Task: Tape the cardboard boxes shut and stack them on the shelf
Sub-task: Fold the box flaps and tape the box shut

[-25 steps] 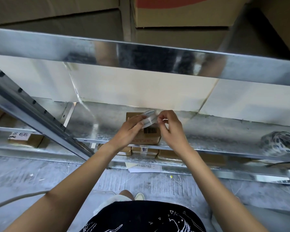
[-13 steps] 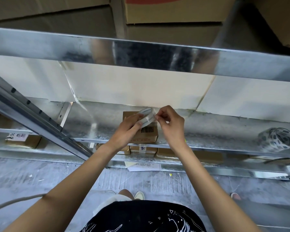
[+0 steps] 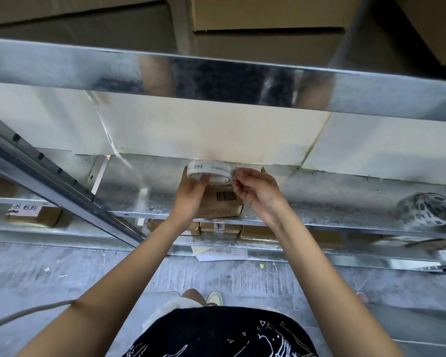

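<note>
A small brown cardboard box (image 3: 225, 206) with a barcode lies on the metal shelf (image 3: 332, 199) in front of me. Above it my left hand (image 3: 192, 195) grips a roll of white printed tape (image 3: 210, 172) from below. My right hand (image 3: 258, 191) pinches the tape's edge at the roll's right side with thumb and fingertips. The box is partly hidden behind both hands.
Another printed tape roll (image 3: 426, 208) lies at the shelf's right end. Large pale cartons (image 3: 204, 130) fill the shelf's back. A slanted metal upright (image 3: 49, 173) crosses at left. Several small boxes (image 3: 220, 228) sit on the lower shelf, and papers (image 3: 222, 253) lie on the floor.
Both hands have lifted the tape roll higher above the box, and the roll is turned so its side band faces me. The right fingers stay at the tape's edge.
</note>
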`<state>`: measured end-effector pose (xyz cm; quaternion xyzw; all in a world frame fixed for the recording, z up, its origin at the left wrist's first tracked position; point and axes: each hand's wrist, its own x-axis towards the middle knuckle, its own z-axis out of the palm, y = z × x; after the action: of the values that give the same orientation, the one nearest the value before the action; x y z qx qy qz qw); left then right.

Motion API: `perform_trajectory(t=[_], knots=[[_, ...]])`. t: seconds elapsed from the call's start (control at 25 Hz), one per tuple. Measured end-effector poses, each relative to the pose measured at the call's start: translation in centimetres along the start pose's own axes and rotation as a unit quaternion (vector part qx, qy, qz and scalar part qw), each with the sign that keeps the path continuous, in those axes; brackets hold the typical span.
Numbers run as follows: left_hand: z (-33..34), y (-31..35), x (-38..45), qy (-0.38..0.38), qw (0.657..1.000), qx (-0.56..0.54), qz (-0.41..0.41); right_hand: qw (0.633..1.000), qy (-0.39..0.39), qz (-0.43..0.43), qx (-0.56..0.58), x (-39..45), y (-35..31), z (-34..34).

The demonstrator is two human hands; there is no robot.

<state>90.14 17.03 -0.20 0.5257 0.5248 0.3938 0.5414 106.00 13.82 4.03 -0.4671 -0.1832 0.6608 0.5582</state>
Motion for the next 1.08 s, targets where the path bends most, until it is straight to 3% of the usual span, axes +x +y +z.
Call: perform_trajectory(t=[0.08, 0.24, 0.56, 0.76, 1.08], knots=[[0.1, 0.1, -0.1, 0.048, 0.999, 0.02, 0.012, 0.998, 0.033, -0.001, -0.057, 0.3, 0.5, -0.2], [0.0, 0.1, -0.2, 0.098, 0.992, 0.076, 0.031, 0.957, 0.169, -0.056, -0.23, 1.4, -0.6, -1.7], [0.5, -1.1, 0.2, 0.06, 0.986, 0.116, 0.107, 0.967, 0.185, 0.069, -0.161, 2.8, -0.5, -3.6], [0.7, -1.8, 0.2, 0.045, 0.976, 0.141, 0.158, 0.968, 0.202, 0.083, -0.124, 2.7, 0.7, -3.5], [1.0, -1.3, 0.3, 0.06, 0.975, 0.128, 0.17, 0.961, 0.215, 0.071, -0.157, 3.3, 0.5, -3.0]])
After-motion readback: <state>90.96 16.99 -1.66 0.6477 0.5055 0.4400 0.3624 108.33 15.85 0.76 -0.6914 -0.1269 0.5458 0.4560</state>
